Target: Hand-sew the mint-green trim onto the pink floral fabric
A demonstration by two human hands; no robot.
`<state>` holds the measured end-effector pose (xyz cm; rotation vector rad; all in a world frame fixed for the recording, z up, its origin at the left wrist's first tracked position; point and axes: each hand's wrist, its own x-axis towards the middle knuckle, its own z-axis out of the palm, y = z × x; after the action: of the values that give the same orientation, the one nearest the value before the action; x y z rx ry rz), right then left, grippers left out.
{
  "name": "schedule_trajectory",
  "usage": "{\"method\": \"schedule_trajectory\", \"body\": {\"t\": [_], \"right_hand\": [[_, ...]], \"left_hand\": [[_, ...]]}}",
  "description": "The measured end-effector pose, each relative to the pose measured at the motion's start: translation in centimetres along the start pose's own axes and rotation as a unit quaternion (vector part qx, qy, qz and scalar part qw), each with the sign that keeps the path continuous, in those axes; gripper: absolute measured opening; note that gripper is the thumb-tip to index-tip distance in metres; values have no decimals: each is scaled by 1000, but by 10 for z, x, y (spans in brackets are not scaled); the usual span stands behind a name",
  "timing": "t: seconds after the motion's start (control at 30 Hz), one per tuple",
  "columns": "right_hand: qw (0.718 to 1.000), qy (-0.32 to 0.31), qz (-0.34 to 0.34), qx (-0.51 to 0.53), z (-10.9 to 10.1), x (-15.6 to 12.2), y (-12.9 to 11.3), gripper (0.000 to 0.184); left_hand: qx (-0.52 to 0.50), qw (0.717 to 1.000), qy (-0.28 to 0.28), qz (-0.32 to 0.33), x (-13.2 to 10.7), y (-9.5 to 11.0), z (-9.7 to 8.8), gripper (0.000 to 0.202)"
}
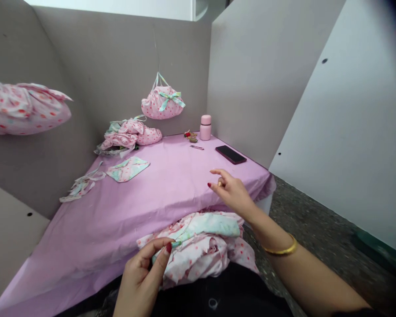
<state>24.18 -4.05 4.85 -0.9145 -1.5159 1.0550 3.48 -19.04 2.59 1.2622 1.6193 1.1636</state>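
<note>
My left hand [145,268] is at the lower middle, thumb and forefinger pinching a small green fabric edge [176,243]. Fine thread loops beside that edge. The edge appears to belong to the crumpled pink and pale green printed fabric [201,246] bunched on my lap against the table's front. My right hand [229,189] is raised over the front right of the table, thumb and forefinger apart. A yellowish band [220,183] shows on one of its fingers. I can make out nothing between thumb and forefinger; a thin needle or thread there would be too small to see.
The table has a pink cover [171,171]. On it are a phone [231,154], pink bottle [205,128], thread snips [197,147], thread spool [193,140], fabric piece [128,169], straps [82,184] and fabric pile [128,134]. Printed bundles [163,103] [26,110] hang by grey partitions [125,66].
</note>
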Motion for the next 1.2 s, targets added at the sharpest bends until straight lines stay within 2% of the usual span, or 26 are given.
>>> {"method": "schedule_trajectory", "body": {"t": [0.03,0.1,0.17,0.2,0.23,0.3,0.43,0.57,0.67,0.77,0.83,0.9,1.0,1.1,1.2], "right_hand": [[999,-38,12,-2,5,-5,1,35],[982,-173,59,37,18,-18,1,40],[927,-338,119,108,31,-32,0,39],[896,-398,142,135,36,-37,0,37],[875,-430,163,152,41,-42,0,35],[866,-423,204,171,48,-49,2,33],[882,-345,252,198,54,-55,6,30],[903,-312,215,200,54,-57,3,24],[923,-280,181,190,54,-59,-1,22],[929,-283,162,176,55,-63,-5,22],[926,-310,156,148,55,-67,-6,23],[924,-336,145,109,55,-70,-5,24],[925,-356,112,70,51,-67,-3,28],[942,-320,80,67,44,-57,-1,32],[969,-232,51,69,38,-42,-1,32]], "left_hand": [[-17,1000,-1,-7,0,1,1,30],[-54,998,-2,-17,1,3,3,28],[-89,996,-9,-26,1,3,4,27],[-103,994,-15,-30,1,2,5,26],[-112,993,-20,-31,1,1,5,25],[-117,992,-24,-29,0,0,5,24],[-83,996,-21,-16,-1,-4,2,25],[0,999,-30,36,1,-11,0,27],[75,991,-7,111,3,-16,-1,22],[115,983,13,145,4,-15,-1,18],[109,983,30,142,3,-13,1,17],[73,991,31,109,2,-12,3,19],[-16,999,-13,48,0,-10,7,20],[-74,997,-26,28,-1,-11,11,21],[-80,996,-27,14,-1,-12,12,22]]}}
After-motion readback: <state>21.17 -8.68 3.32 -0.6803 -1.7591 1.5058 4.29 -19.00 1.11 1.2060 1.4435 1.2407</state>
